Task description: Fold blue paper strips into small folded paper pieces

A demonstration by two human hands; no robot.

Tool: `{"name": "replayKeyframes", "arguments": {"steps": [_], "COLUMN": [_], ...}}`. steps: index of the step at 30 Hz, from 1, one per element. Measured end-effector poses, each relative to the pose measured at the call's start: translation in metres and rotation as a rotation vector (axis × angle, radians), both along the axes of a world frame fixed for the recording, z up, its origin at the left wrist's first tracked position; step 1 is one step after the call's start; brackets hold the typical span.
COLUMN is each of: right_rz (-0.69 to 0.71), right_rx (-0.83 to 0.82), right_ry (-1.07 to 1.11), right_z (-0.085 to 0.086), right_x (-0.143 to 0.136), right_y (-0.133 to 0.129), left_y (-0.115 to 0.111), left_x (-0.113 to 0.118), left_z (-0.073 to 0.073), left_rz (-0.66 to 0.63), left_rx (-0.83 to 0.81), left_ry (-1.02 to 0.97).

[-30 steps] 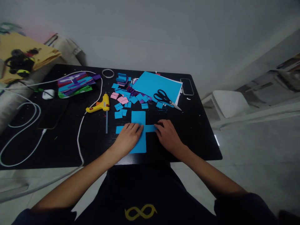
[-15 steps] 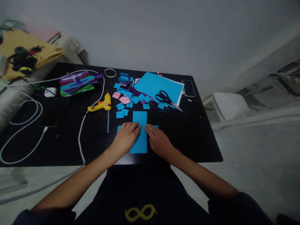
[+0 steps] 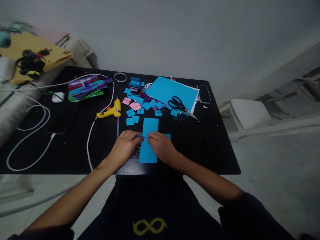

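Observation:
A long blue paper strip (image 3: pixel 149 151) lies upright on the table in front of me, over a second blue strip (image 3: pixel 167 136) placed crosswise beneath it. My left hand (image 3: pixel 126 144) is at the long strip's left edge, thumb and fingers closed round a bit of blue paper that shows between them. Resting on the long strip, my right hand (image 3: pixel 162 146) has its fingers stretched across the middle, pressing it down. The crosswise strip's right end sticks out beyond my right fingers; its left end is mostly hidden by my left hand.
Beyond the strips lie several small blue and pink paper pieces (image 3: pixel 135 106), a blue sheet (image 3: pixel 172 91) and black-handled scissors (image 3: pixel 183 107). Leftward are a yellow glue gun (image 3: pixel 113 109), coloured paper strips (image 3: pixel 86 88), a white cable (image 3: pixel 88 146) and a dark phone (image 3: pixel 62 120).
My left hand has slid left off the long strip to its edge. My right fingers have moved left onto the strip. The whole view has shifted slightly.

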State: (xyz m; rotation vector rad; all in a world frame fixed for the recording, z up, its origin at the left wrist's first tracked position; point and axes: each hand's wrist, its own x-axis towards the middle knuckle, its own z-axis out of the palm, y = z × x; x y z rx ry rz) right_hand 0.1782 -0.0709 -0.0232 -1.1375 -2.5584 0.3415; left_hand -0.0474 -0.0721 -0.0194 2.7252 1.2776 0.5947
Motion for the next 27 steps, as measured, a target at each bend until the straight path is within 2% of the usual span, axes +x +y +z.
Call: {"name": "replayKeyframes", "arguments": {"steps": [3, 12, 27], "right_rz": [0.038, 0.007, 0.043], "right_rx": [-0.003, -0.041, -0.036], "right_ry": [0.004, -0.026, -0.191], "right_z": [-0.003, 0.001, 0.013], "right_x": [-0.006, -0.007, -0.014], "right_y": [0.005, 0.002, 0.003], "left_y": [0.000, -0.001, -0.005], "left_x": [0.002, 0.005, 0.004], "left_z": [0.001, 0.003, 0.002], "left_rz": [-0.001, -0.070, -0.069], "left_rx": [-0.011, -0.044, 0.029], "left_ry": [-0.020, 0.004, 0.038]}}
